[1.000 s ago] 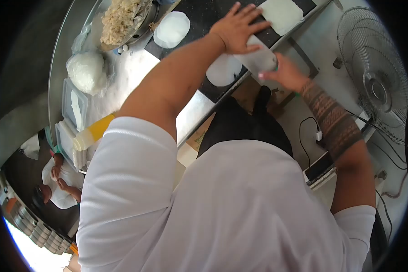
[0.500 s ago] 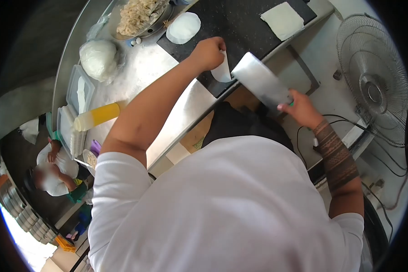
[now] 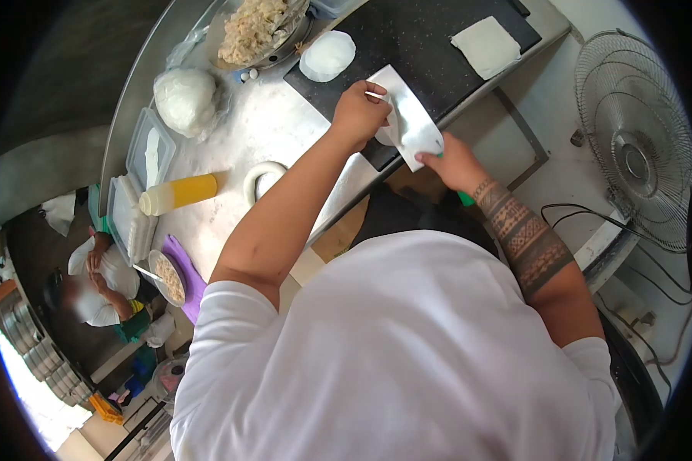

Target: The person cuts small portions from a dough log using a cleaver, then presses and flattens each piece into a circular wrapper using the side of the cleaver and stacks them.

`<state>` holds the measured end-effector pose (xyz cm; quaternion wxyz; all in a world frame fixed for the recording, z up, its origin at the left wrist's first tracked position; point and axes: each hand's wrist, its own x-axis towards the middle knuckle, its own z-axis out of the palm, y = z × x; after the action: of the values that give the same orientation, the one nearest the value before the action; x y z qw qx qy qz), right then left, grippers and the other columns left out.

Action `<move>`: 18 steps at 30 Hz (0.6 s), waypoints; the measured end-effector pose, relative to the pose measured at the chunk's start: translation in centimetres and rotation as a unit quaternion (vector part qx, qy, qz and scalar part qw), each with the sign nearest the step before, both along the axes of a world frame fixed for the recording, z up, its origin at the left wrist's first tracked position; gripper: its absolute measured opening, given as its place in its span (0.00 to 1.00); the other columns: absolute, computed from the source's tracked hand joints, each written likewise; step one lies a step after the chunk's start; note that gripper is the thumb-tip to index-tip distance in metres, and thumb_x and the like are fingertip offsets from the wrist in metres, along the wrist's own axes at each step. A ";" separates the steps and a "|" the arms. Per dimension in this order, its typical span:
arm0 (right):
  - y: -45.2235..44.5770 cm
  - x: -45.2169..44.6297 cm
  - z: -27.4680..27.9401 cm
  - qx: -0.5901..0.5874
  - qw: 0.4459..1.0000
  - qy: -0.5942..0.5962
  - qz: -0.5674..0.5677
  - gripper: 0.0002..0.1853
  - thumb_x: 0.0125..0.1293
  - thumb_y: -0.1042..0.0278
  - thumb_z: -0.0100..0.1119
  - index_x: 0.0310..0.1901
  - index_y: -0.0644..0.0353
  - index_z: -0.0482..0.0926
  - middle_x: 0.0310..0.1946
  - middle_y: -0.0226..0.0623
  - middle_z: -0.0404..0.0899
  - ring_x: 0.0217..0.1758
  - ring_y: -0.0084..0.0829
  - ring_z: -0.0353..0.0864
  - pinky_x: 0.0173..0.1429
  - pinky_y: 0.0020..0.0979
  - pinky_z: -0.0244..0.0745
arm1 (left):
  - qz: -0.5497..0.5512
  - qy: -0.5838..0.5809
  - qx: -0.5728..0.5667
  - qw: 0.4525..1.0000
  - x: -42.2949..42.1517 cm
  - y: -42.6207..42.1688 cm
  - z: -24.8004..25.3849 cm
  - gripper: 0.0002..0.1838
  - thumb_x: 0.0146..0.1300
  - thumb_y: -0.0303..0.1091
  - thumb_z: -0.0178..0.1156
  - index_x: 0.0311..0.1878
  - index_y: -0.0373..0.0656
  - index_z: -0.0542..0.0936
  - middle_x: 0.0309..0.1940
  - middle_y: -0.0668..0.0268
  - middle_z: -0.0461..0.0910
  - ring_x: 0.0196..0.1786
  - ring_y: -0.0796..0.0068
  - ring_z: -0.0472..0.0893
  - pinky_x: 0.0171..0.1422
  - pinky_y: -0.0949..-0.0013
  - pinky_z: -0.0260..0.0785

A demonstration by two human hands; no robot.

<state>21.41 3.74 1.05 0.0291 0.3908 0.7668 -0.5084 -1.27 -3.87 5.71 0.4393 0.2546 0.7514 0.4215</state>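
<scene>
Roughly upper centre of the frame: a broad, rectangular, shiny metal cleaver [image 3: 421, 107] lies slantwise over the near edge of a flat black speckled board [image 3: 407, 38]. Right hand [image 3: 454, 163], just right of centre, closed about the cleaver's near end, thumb by the blade's corner; a bit of green handle [image 3: 467, 199] shows below the palm. Left hand [image 3: 361, 115], upper centre, fingers curled in, apparently pinching the edge of a thin, white, pliant dough sheet [image 3: 393, 131]. That sheet is partly raised beside the blade's left side; whether blade and sheet touch, cannot tell.

Handling, by judgement: sheet light, limp, easily stretched or torn, perhaps tacky. Best held at the rim, lightly, between thumb and fingertips. Cleaver stiff, likely the heavier of the two, smooth-faced and perhaps slippery if greasy; handle is the place for a full grip, fingers clear of the edge.

Also on the board: a white round dough disc [image 3: 327, 56] left of the blade, a squarish off-white dough piece [image 3: 487, 48] at upper right. A plastic-wrapped white dough ball [image 3: 186, 102] sits upper left.
</scene>
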 end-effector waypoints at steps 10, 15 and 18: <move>-3.0 6.3 1.3 0.008 0.999 -0.042 0.032 0.33 0.68 0.48 0.76 0.60 0.71 0.79 0.55 0.59 0.86 0.61 0.55 0.86 0.65 0.47 0.80 | -0.022 0.021 0.163 0.986 -6.0 1.9 13.2 0.15 0.70 0.25 0.66 0.57 0.36 0.78 0.45 0.61 0.85 0.41 0.70 0.86 0.49 0.66 0.81; -3.2 6.4 2.0 -0.021 0.999 -0.047 0.005 0.32 0.67 0.49 0.77 0.60 0.68 0.79 0.53 0.56 0.87 0.59 0.53 0.87 0.64 0.46 0.81 | 0.057 0.054 0.162 0.984 -13.4 6.5 9.0 0.14 0.67 0.27 0.69 0.54 0.35 0.81 0.40 0.60 0.85 0.44 0.70 0.87 0.45 0.66 0.82; -3.6 6.4 2.3 -0.041 0.998 -0.044 -0.011 0.32 0.66 0.49 0.77 0.60 0.68 0.80 0.53 0.55 0.88 0.58 0.51 0.88 0.64 0.45 0.81 | 0.093 0.215 0.074 0.969 -19.5 6.8 -4.0 0.13 0.63 0.33 0.70 0.48 0.37 0.86 0.37 0.57 0.89 0.45 0.64 0.89 0.50 0.62 0.82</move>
<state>27.77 0.12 3.36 0.0734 0.4198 0.7387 -0.5221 -20.73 2.90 1.68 0.2067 0.2998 0.8152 0.4504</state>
